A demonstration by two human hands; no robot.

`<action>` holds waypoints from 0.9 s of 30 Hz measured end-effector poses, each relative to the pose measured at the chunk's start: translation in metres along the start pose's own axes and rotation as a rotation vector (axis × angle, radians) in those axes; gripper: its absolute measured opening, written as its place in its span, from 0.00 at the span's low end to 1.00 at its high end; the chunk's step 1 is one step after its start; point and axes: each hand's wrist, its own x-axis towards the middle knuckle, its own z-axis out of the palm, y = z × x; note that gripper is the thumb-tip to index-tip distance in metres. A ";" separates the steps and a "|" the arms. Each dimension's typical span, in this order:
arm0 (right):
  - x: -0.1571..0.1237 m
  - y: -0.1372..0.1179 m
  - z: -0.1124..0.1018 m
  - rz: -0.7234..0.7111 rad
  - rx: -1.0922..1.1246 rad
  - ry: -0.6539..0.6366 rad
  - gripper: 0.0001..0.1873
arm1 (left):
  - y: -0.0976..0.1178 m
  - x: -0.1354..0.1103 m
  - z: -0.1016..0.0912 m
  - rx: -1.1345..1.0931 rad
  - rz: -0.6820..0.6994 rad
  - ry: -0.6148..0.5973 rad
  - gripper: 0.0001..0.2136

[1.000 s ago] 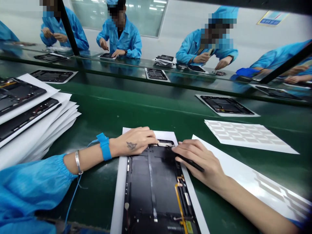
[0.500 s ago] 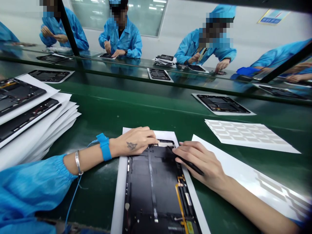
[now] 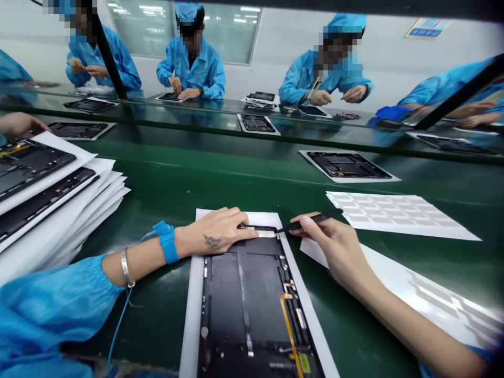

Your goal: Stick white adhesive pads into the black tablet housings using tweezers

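An opened tablet chassis (image 3: 252,299) lies on a white sheet (image 3: 192,315) on the green belt in front of me. My left hand (image 3: 214,233) rests fingers-down on the chassis's top left corner, pressing a thin pale strip (image 3: 264,234) there. My right hand (image 3: 334,241) is closed on black tweezers (image 3: 311,220), lifted just right of the top edge, tips pointing left at the strip's end. A blue wrist strap (image 3: 167,241) sits on my left wrist.
A stack of chassis on white sheets (image 3: 47,194) lies at the left. Two sheets of pale stickers (image 3: 397,212) lie at the right. More chassis (image 3: 346,165) ride the belt beyond. Several people in blue coats work across the line; another person's hand (image 3: 19,123) shows far left.
My right hand has lifted off the chassis and swung the tweezers up and to the right. My left hand stays on the top corner. The chassis on the belt have drifted left.
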 end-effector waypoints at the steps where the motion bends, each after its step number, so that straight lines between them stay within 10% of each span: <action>1: 0.001 0.001 0.001 0.020 0.021 0.000 0.21 | 0.001 0.001 -0.002 0.020 -0.003 -0.023 0.19; 7: 0.003 -0.008 0.002 -0.038 0.034 0.015 0.21 | 0.018 0.021 -0.018 0.182 -0.032 -0.131 0.25; 11: 0.004 -0.025 -0.001 -0.372 -0.208 -0.039 0.14 | 0.021 0.027 -0.019 0.191 -0.050 -0.151 0.23; 17: 0.023 -0.043 0.018 -0.791 -0.656 -0.501 0.10 | -0.001 0.004 0.000 0.015 -0.064 0.032 0.11; 27: 0.037 -0.064 0.046 -0.784 -0.966 -0.819 0.08 | -0.008 0.001 0.011 -0.086 -0.027 0.162 0.09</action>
